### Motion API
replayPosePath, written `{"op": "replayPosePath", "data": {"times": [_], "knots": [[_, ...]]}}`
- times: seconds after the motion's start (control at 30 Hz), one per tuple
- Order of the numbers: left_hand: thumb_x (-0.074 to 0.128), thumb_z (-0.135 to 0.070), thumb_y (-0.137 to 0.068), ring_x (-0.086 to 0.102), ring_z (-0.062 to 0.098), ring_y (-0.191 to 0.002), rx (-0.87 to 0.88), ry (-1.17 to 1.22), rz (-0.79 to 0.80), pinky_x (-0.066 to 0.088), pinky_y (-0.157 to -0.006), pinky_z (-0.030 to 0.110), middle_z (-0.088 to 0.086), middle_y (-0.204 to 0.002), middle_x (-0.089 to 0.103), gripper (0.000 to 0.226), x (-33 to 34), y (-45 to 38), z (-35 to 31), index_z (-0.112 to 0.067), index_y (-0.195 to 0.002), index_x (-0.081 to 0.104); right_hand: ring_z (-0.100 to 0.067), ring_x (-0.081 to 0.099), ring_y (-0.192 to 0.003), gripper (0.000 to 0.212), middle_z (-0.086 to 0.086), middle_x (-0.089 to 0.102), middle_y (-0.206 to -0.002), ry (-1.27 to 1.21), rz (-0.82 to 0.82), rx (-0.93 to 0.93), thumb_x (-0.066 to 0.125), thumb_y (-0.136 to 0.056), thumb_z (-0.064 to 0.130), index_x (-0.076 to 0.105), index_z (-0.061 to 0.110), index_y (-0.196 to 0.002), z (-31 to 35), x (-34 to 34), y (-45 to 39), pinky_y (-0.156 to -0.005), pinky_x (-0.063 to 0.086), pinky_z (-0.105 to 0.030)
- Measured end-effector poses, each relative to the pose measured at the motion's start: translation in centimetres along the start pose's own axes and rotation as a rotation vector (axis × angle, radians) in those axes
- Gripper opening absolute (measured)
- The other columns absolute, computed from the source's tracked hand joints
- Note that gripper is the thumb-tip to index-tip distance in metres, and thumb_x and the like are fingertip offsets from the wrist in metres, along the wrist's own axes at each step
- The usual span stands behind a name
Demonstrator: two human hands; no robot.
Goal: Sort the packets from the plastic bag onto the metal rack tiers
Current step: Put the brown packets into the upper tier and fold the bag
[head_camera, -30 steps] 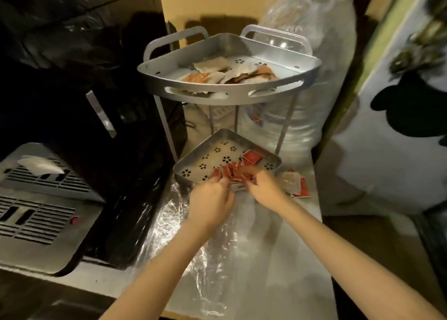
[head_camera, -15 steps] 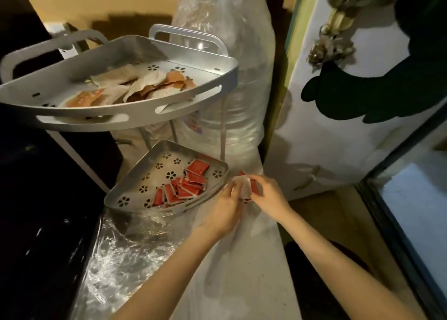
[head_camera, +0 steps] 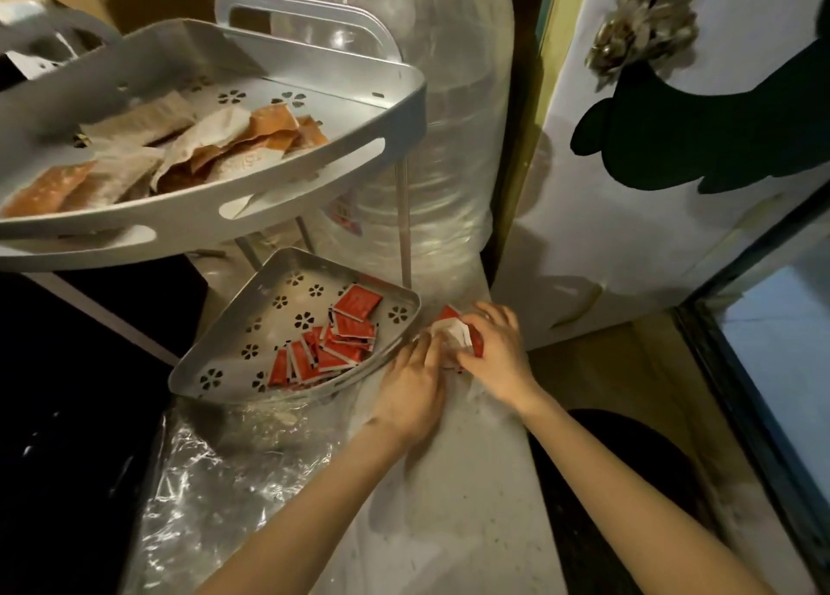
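Metal, silver-grey and punched with flower-shaped holes, forms both tiers of the corner rack standing on the pale tabletop [head_camera: 471, 482]. The lower tier [head_camera: 224, 361] carries a loose heap of red packets [head_camera: 334, 343] gathered toward its right-hand side, one lying a little apart from the others near the back. The upper tier [head_camera: 251, 217] carries larger orange and beige sachets [head_camera: 224, 145], overlapping one another. Just beside the lower tier's right corner, both hands meet over a small cluster of red and white packets [head_camera: 451, 331] on the tabletop. The left hand [head_camera: 411, 390] lies palm down with its fingers reaching forward onto the cluster; whether they pinch a packet cannot be told. The right hand [head_camera: 496, 352] has its fingers curled over the cluster from the far side, pinching at a white-faced packet (the thumb is partly hidden). A crinkled clear plastic bag [head_camera: 215, 473] lies flattened on the tabletop in front of the rack, its edge running under the lower tier. A large clear water bottle [head_camera: 431, 145] stands directly behind the rack.
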State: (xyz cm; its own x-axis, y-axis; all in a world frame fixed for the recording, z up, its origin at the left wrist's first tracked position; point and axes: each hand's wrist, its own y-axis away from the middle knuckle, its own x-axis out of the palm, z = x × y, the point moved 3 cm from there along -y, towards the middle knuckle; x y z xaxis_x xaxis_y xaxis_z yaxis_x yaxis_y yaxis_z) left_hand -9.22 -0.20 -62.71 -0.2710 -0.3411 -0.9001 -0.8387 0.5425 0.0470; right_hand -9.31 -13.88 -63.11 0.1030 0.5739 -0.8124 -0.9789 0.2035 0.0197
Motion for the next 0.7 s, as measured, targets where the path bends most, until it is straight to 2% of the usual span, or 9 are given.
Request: {"op": "replayPosePath", "data": {"times": [0.1,0.2,0.27,0.4,0.5,0.6,0.63,0.7], "knots": [[0.035,-0.007,-0.093,0.032,0.030,-0.134,-0.019,-0.028,-0.018,0.027,-0.109,0.032,0.015,-0.147,0.033,0.050,-0.4,0.1,0.0,-0.006,-0.142,0.025,-0.026,0.031,-0.129,0.047,-0.008,0.048,-0.134,-0.018,-0.053,-0.006,0.071,-0.076,0.022,0.057,0.012,-0.119,-0.2,-0.4,0.2,-0.105,0.031,-0.035],[0.038,0.001,-0.090,0.027,0.031,-0.136,-0.029,-0.057,-0.017,0.025,-0.111,0.034,0.017,-0.146,0.032,0.052,-1.0,-0.1,-0.1,-0.006,-0.140,0.027,-0.023,0.038,-0.118,0.045,-0.006,0.054,-0.122,-0.042,-0.075,0.019,0.074,-0.073,0.023,0.059,0.012,-0.114,-0.3,-0.8,0.6,-0.092,0.034,-0.028],[0.038,0.004,-0.088,0.032,0.032,-0.133,-0.026,-0.104,-0.006,0.027,-0.110,0.034,0.018,-0.142,0.038,0.051,-1.1,-0.4,-0.1,-0.004,-0.138,0.030,-0.021,0.043,-0.111,0.042,-0.006,0.058,-0.117,-0.081,-0.056,0.028,0.074,-0.073,0.020,0.060,0.012,-0.112,-0.6,-0.8,0.8,-0.085,0.035,-0.025],[0.038,0.005,-0.088,0.044,0.030,-0.122,-0.057,-0.144,0.008,0.039,-0.098,0.033,0.015,-0.131,0.049,0.046,-0.8,-0.8,-0.1,-0.005,-0.133,0.037,-0.017,0.057,-0.101,0.033,-0.006,0.066,-0.110,-0.218,0.039,0.051,0.067,-0.082,0.018,0.060,0.014,-0.114,-0.8,-0.6,1.5,-0.079,0.044,-0.025],[0.041,0.003,-0.087,0.052,0.032,-0.114,-0.101,-0.158,0.005,0.047,-0.087,0.036,0.015,-0.126,0.050,0.045,-0.8,-0.8,-0.3,-0.006,-0.131,0.038,-0.012,0.061,-0.093,0.029,-0.005,0.067,-0.108,-0.323,0.070,0.083,0.060,-0.087,0.014,0.060,0.010,-0.115,-0.4,-1.0,2.2,-0.072,0.042,-0.016],[0.044,-0.003,-0.088,0.060,0.034,-0.101,-0.174,-0.109,-0.012,0.051,-0.076,0.040,0.015,-0.123,0.054,0.041,-1.3,-0.4,-0.1,-0.009,-0.129,0.042,-0.013,0.061,-0.091,0.023,-0.007,0.067,-0.106,-0.389,0.057,0.120,0.059,-0.087,0.012,0.061,0.008,-0.109,-0.3,-1.6,2.5,-0.059,0.041,-0.005],[0.046,-0.006,-0.089,0.062,0.034,-0.098,-0.192,-0.089,-0.026,0.052,-0.075,0.041,0.014,-0.121,0.057,0.037,-1.6,-0.2,-0.1,-0.009,-0.126,0.046,-0.013,0.061,-0.092,0.022,-0.008,0.067,-0.107,-0.412,0.054,0.132,0.060,-0.086,0.011,0.061,0.007,-0.108,-0.1,-2.0,2.6,-0.059,0.042,-0.005],[0.049,-0.011,-0.088,0.064,0.033,-0.092,-0.186,-0.057,-0.057,0.055,-0.073,0.041,0.013,-0.113,0.063,0.030,-2.3,0.3,-0.2,-0.011,-0.117,0.053,-0.017,0.062,-0.098,0.025,-0.010,0.066,-0.111,-0.491,0.056,0.166,0.061,-0.086,0.011,0.060,0.008,-0.110,0.3,-2.9,2.5,-0.070,0.047,-0.013]]}}
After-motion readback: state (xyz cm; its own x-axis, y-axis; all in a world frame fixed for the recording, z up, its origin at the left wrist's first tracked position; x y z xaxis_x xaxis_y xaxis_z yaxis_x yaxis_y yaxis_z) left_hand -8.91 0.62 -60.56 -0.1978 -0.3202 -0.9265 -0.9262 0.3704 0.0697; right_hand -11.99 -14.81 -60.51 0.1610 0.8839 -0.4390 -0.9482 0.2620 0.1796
